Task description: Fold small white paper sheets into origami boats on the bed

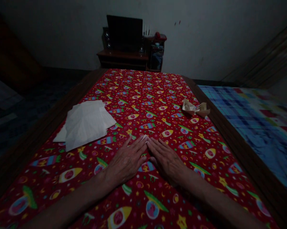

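My left hand [129, 159] lies flat on the red patterned cloth [162, 197], its fingers stretched forward and inward. Opposite it, my right hand [166, 158] rests the same way, palm down with fingers extended. Between and under the fingertips of both hands shows a small white piece of paper [144, 138]; most of it is hidden, so its shape cannot be made out. Left of my hands lies a fanned stack of white paper sheets [87, 124]. At the right edge of the cloth stands a folded paper piece [196, 108], shaped like a boat or bow.
Dark wooden edging [243, 143] frames the cloth-covered surface. Beyond its far end, a dark screen [125, 33] sits on a wooden cabinet [123, 56] with a red telephone [160, 36] beside it. A blue checked cloth [246, 117] spreads out at the right. The room is dim.
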Tool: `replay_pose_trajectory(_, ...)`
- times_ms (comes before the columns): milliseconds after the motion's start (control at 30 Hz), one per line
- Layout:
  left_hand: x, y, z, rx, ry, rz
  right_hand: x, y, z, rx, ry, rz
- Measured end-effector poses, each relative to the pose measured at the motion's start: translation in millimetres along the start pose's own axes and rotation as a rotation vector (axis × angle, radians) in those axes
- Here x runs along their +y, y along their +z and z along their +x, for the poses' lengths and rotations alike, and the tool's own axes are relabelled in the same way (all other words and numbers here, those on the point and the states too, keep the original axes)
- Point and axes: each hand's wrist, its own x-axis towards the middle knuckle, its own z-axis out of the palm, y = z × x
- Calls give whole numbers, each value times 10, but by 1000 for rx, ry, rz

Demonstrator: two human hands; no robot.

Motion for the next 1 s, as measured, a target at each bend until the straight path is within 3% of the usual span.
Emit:
replay_pose_trajectory(133, -30, -57, -64, -7, -36, 53, -2, -93, -120, -66, 53, -4)
replay_pose_trajectory(367, -127, -67, -200, 35, -95, 122, 57, -49, -270, -1, 71, -4)
replay_pose_trajectory(533, -164, -12, -238, 41, -98, 140, 1, -70, -206, 61, 120, 5)
replay_pose_trajectory(667, -125, 11, -198, 92, -91, 118, -71, -46, -19, 129, 149, -34)
replay_pose_trajectory(800, -108, -88, -104, 88, -80, 70, -80, -8, 151, 97, 59, -35)
replay_pose_trajectory(1000, -198, -263, 112, 53, -153, -49, 16, -14, 125, 117, 40, 13)
